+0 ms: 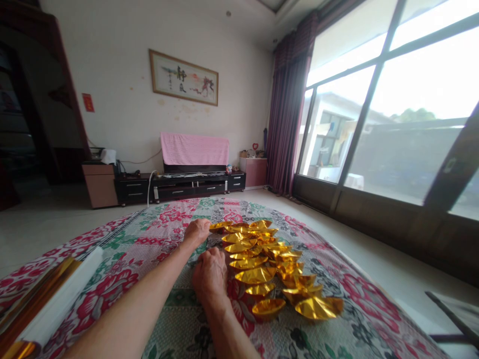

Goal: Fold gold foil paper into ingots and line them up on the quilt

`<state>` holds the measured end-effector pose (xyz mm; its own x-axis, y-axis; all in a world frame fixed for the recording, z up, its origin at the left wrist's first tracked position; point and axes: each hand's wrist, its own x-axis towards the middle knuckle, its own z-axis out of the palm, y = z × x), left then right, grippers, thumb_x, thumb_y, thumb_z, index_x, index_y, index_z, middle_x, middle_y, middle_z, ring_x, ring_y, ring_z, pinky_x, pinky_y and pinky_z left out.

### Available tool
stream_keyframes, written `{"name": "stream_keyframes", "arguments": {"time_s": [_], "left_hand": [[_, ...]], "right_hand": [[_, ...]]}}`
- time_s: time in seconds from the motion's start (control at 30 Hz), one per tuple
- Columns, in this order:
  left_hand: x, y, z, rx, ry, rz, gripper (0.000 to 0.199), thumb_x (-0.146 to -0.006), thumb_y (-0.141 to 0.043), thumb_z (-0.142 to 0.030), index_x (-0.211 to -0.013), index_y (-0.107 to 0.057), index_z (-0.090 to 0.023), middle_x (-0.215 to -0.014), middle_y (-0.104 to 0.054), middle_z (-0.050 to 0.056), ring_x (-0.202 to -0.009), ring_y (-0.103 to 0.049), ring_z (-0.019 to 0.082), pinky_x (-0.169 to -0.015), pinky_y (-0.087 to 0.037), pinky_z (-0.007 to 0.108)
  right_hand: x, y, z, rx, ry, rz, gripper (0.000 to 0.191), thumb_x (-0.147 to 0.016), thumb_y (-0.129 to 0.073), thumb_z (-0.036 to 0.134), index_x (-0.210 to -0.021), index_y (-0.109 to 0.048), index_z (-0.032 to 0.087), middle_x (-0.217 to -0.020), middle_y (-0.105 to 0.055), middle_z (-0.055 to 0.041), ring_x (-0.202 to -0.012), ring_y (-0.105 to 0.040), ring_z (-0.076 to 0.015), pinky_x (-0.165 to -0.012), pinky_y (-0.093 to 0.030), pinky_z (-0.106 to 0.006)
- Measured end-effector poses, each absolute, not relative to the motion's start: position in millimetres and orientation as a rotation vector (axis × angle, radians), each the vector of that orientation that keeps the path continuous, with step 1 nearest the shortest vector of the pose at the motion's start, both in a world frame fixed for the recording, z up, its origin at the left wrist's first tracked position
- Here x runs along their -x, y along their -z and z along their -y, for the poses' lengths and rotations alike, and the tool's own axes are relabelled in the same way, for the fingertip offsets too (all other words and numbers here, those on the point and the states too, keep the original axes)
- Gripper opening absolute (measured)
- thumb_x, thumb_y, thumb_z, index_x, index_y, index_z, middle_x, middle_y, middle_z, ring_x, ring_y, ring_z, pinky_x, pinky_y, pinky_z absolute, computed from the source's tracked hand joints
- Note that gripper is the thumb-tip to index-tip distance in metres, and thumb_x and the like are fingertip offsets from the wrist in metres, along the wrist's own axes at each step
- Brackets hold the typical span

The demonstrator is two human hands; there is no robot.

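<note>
Head view shows us the left hand (197,232) at the far left corner of the foil cluster (255,275), fingers pinched together on the near tip of a gold foil boat (221,226); the fingertips are hard to make out. Our right hand (211,274) is curled, just left of the foil cluster. Its back hides the fingers from us, so we cannot tell whether they grip anything. Overlapping boats partly hide one another on the cluster's right side. Well left of the cluster, the gold and white sheets (56,304) are cut off by the picture's edge. The gold foil boat's long axis runs crosswise, left to right, one pointed end at our left hand and the other towards the cluster, on the patterned cloth (172,299).
</note>
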<state>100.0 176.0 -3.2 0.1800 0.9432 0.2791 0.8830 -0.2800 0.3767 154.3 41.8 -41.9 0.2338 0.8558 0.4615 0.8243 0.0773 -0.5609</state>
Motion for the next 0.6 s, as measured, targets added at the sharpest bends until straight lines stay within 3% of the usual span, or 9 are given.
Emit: {"name": "stream_keyframes", "arguments": {"time_s": [0.37,0.6], "left_hand": [[-101.3,2.4,-171.0,-2.330,-0.699,-1.790,0.033,-0.085,-0.038,-0.033,-0.085,-0.069,-0.023,-0.088,-0.071,0.006,-0.082,-0.063,0.018,-0.065,-0.039,0.022],[-102.3,1.6,-164.8,-2.277,-0.740,-1.770,0.031,-0.078,-0.048,-0.043,-0.088,-0.069,-0.023,-0.091,-0.071,0.004,-0.085,-0.063,0.017,-0.071,-0.042,0.021]], "right_hand": [[-154.6,45.5,-43.8,1.705,-0.018,1.577,0.016,-0.070,-0.049,0.011,-0.071,-0.064,0.018,-0.081,-0.058,-0.0068,-0.082,-0.048,-0.0203,-0.070,-0.034,-0.029],[-154.3,43.0,-42.5,1.722,-0.031,1.580,0.017,-0.071,-0.048,0.011,-0.072,-0.063,0.018,-0.083,-0.059,-0.0067,-0.082,-0.048,-0.0199,-0.071,-0.034,-0.029]]}}
